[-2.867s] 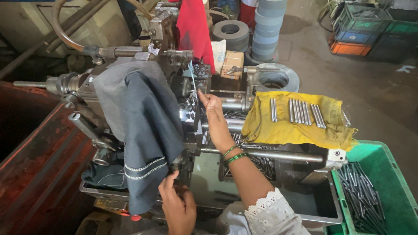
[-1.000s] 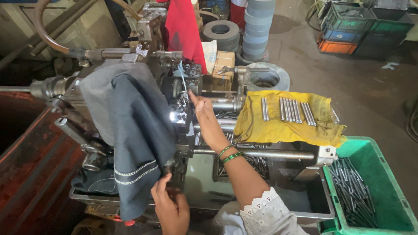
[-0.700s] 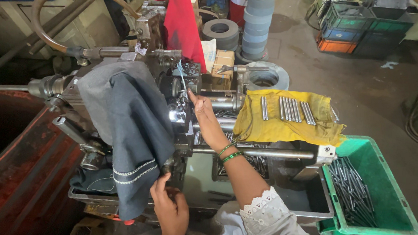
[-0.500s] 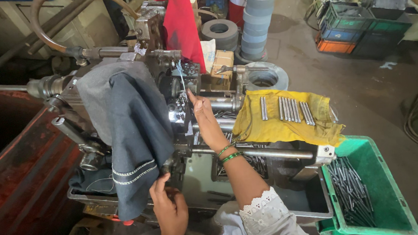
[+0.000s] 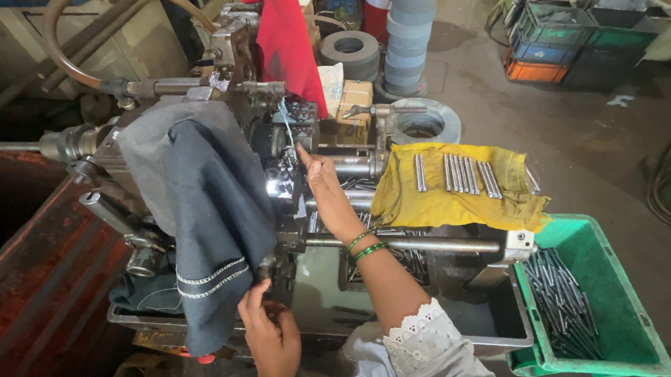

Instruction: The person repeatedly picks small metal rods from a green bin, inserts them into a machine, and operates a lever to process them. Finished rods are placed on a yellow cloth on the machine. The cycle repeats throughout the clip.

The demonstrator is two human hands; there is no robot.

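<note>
Head view shows a person at a dark, oily machine (image 5: pixel 286 149). The right hand (image 5: pixel 321 183) reaches into the middle of the machine, fingers stretched out and touching a shiny metal part there; I cannot tell if it pinches anything. The left hand (image 5: pixel 271 341) is at the front edge of the machine, fingers curled around a small dark handle under a hanging dark cloth (image 5: pixel 205 220). Thin metal rods (image 5: pixel 467 174) lie in a row on a yellow cloth (image 5: pixel 460 192) at the machine's right side. More rods fill a green bin (image 5: pixel 591 305) below. The rods look hard, smooth and maybe slippery, so they seem best pinched near the middle.
</note>
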